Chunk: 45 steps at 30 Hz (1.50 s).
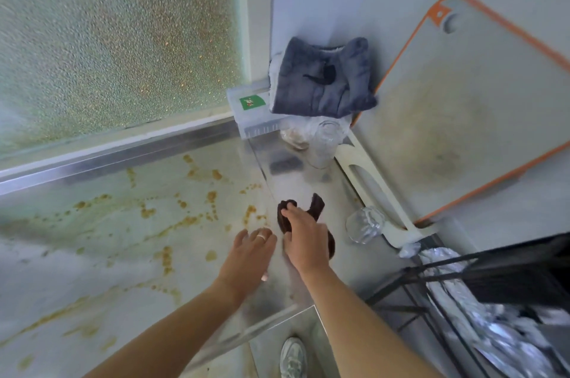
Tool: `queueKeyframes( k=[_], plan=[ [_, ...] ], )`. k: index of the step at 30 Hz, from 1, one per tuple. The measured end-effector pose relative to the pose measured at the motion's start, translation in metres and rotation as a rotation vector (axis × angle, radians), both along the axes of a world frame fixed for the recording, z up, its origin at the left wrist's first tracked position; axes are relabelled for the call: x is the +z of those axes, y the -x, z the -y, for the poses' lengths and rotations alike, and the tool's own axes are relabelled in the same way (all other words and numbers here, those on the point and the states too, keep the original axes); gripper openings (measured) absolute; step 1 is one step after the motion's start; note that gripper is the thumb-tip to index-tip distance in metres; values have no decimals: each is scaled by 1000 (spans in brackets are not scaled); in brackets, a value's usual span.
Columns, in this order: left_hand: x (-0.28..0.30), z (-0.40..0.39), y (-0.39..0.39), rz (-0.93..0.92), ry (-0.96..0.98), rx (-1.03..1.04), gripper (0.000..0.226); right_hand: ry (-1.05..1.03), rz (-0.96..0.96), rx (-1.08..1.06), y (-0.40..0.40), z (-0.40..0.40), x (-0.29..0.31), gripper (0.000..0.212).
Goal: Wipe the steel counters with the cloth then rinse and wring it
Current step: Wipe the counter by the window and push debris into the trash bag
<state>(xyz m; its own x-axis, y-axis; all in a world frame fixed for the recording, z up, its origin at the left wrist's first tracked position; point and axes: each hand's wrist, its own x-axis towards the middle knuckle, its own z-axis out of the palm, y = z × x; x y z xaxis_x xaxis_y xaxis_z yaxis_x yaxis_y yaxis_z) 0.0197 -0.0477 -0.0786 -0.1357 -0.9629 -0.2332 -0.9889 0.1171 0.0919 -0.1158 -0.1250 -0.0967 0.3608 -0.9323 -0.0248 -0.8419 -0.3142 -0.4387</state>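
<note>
Brown cloth (308, 217) bunches softly under my right hand (305, 242), which grips its middle. My left hand (251, 249) rests flat, fingers spread, on the steel counter (123, 238).

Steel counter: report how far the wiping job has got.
Done: nothing looks finished; the steel counter carries brown stains and splatter across its left part. In hand: the right hand presses the dark brown cloth onto the counter near the clear glass, while the left hand rests flat beside it. Left: wiping the stained area, then rinsing and wringing the cloth.
</note>
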Motion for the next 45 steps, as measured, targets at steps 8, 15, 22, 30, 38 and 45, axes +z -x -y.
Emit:
queueKeyframes(
  k=[8, 15, 22, 30, 38, 45],
  plan=[
    [12, 33, 23, 199, -75, -49, 74, 34, -177, -508, -15, 14, 20, 73],
    [13, 62, 31, 42, -1, 122, 31, -163, -444, -451, -3, 36, -9, 91],
    [-5, 59, 23, -31, 48, 91, 20, -186, -341, -793, -15, 61, -1, 85],
    [-11, 62, 22, -65, 94, 83, 18, -355, -302, -992, -20, 66, 5, 83],
    [-17, 62, 20, -37, 124, 52, 20, -198, -211, -650, -5, 65, -3, 77],
    [-14, 60, 18, -37, 152, 46, 17, -157, -305, -731, 8, 25, -8, 90]
  ],
)
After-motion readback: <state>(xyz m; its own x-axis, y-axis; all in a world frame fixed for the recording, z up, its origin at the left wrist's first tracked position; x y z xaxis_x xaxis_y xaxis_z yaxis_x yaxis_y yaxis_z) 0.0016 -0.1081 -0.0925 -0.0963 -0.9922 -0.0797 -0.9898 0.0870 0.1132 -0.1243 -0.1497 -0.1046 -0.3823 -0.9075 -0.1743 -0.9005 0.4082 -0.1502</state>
